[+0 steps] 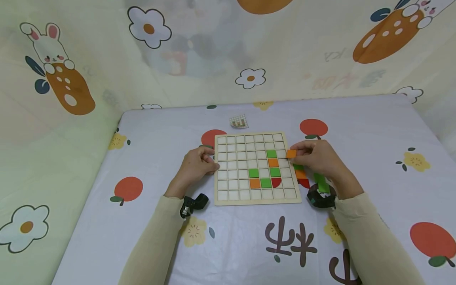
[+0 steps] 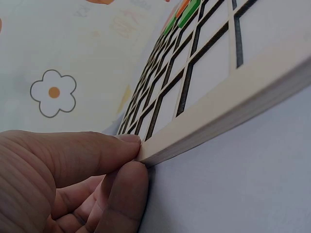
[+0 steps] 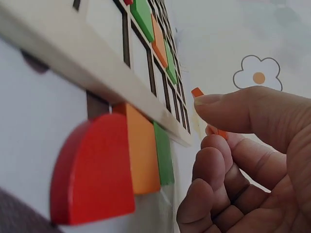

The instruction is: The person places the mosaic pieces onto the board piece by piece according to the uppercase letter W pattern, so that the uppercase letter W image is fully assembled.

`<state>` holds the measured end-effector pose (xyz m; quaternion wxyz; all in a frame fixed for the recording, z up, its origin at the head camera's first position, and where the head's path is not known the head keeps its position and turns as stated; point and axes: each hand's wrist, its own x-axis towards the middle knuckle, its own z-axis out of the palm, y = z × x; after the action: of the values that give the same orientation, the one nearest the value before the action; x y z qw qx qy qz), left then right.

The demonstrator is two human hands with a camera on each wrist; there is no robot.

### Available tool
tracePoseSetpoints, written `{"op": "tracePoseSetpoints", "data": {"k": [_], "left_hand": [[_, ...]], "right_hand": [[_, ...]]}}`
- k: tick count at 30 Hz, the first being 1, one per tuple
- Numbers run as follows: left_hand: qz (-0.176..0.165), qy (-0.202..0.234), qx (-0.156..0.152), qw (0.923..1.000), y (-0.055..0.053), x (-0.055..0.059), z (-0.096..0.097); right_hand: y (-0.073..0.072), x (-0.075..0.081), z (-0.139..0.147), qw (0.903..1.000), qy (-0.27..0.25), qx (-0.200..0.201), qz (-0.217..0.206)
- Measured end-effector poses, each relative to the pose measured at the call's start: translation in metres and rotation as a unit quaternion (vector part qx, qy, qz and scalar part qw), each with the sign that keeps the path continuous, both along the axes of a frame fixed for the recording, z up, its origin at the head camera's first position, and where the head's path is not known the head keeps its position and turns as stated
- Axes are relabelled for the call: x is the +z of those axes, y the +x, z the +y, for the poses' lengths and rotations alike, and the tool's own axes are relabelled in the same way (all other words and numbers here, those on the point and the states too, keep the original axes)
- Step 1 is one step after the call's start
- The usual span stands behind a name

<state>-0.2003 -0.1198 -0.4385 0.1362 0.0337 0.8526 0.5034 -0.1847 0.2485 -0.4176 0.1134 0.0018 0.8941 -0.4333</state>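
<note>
A wooden grid board [image 1: 221,198] lies on the table between both hands. Several green and orange squares and one red rounded tile [image 1: 276,182] sit in its cells. My left hand [image 1: 194,166] holds the board's left edge between thumb and finger; its other fingers are curled, as the left wrist view shows. Between thumb and fingers of my right hand [image 1: 322,160] is an orange square tile [image 1: 291,153], held just over the right edge. Close up, the right wrist view shows a red rounded tile [image 3: 97,170], an orange tile [image 3: 143,150] and a green tile [image 3: 164,153] beside the board.
More green tiles [image 1: 322,183] lie under the right wrist, partly hidden by the black wrist camera [image 1: 321,196]. Behind the board is a small gridded paper [image 1: 238,121]. A patterned cloth [image 1: 231,241] covers the table, with a printed backdrop [image 1: 199,87] behind.
</note>
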Motion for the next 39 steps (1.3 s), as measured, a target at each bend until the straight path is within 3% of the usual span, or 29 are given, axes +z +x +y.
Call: {"op": "tracePoseSetpoints", "data": {"k": [20,39], "left_hand": [[0.003,0.006,-0.004,1.0,-0.001,-0.001,0.0],[0.003,0.011,-0.007,0.9999,0.0,-0.002,-0.001]], "right_hand": [[0.003,0.003,-0.022,0.9987,-0.049,0.016,0.006],[0.003,0.004,-0.047,0.9971,-0.064,0.041,0.013]]}}
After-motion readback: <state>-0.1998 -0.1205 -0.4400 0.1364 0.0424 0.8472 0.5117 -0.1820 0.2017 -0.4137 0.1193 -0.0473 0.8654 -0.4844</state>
